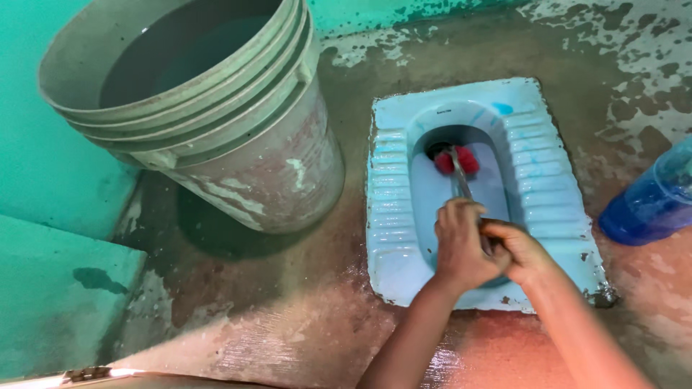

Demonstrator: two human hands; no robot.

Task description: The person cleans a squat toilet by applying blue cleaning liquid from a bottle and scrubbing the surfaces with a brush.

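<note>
A light blue squat toilet pan (537, 180) is set into the wet concrete floor. A toilet brush with a red head (457, 161) reaches down into the pan's bowl near the drain hole. My left hand (461, 245) and my right hand (522, 252) both grip the brush's thin handle (461, 184), close together above the near end of the pan. The lower part of the handle is hidden inside my fists.
A large grey plastic bucket (238, 144) holding water stands to the left of the pan. A blue translucent plastic jug (652, 198) sits at the right edge. Turquoise walls and a step border the floor on the left.
</note>
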